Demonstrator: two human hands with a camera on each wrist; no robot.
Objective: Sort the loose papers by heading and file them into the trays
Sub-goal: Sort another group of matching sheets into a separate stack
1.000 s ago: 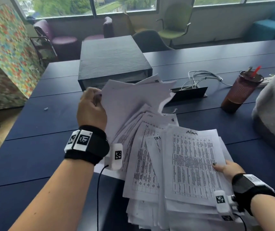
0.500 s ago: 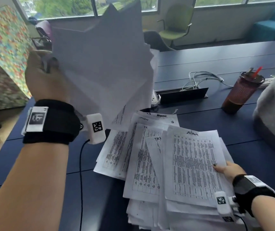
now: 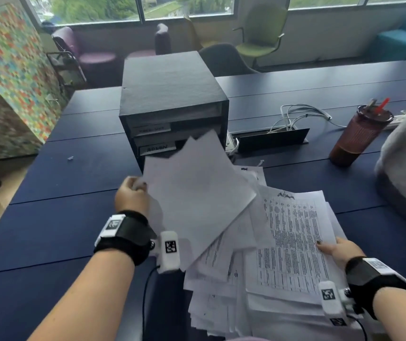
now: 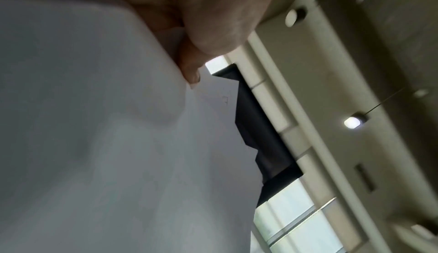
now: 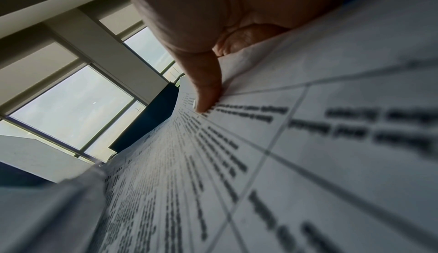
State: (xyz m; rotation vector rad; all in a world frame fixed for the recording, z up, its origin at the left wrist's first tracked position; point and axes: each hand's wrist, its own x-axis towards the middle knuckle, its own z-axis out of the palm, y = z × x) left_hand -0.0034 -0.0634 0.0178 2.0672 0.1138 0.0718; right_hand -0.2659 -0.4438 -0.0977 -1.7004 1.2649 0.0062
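Left hand (image 3: 131, 195) pinches blank-side sheets (image 3: 194, 193) toward 12 o'clock; right hand (image 3: 339, 249), apparently thumb-on-top, grips printed stack (image 3: 293, 242).

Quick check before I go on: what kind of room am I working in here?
Most likely an office meeting room or shared lounge. A long dark table holds a tray unit with a slot labelled ADMIN and a cable box; behind it, lounge chairs stand under big windows.
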